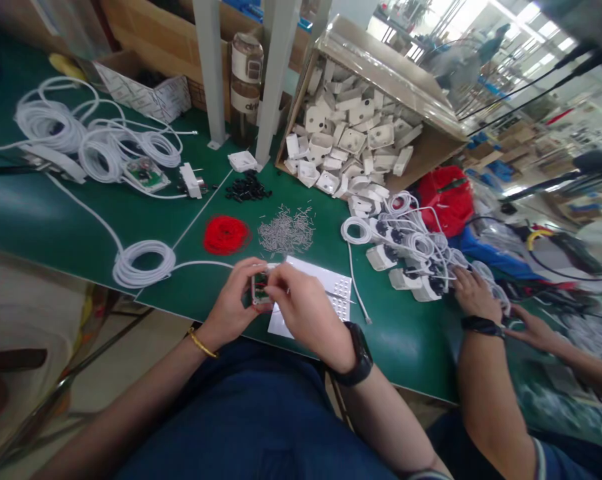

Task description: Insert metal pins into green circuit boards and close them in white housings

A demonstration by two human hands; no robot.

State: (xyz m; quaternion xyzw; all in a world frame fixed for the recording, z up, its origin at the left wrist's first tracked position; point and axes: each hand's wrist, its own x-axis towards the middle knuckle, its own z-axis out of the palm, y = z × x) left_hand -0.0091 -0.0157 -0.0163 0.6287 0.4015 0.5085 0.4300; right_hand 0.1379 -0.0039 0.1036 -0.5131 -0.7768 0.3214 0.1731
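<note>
My left hand (233, 303) grips a small white housing with a green circuit board (260, 291) at the near edge of the green table (55, 220). My right hand (305, 310) is closed over the top of the same part, its fingers pinched on it. Both hands hover over a white sheet (331, 283). A white cable runs from the part to a coil (143, 262) on the left. Just beyond lie a red pile of small rings (225, 235), a heap of short metal pins (287, 231) and a pile of small black parts (247, 188).
A tipped cardboard box (381, 73) spills white plastic covers (351, 140). Assembled units with coiled cables (411, 257) lie to the right, where a co-worker's hands (473, 293) work. More white cable coils (95, 143) lie at far left, and grey posts (211, 73) stand at the back.
</note>
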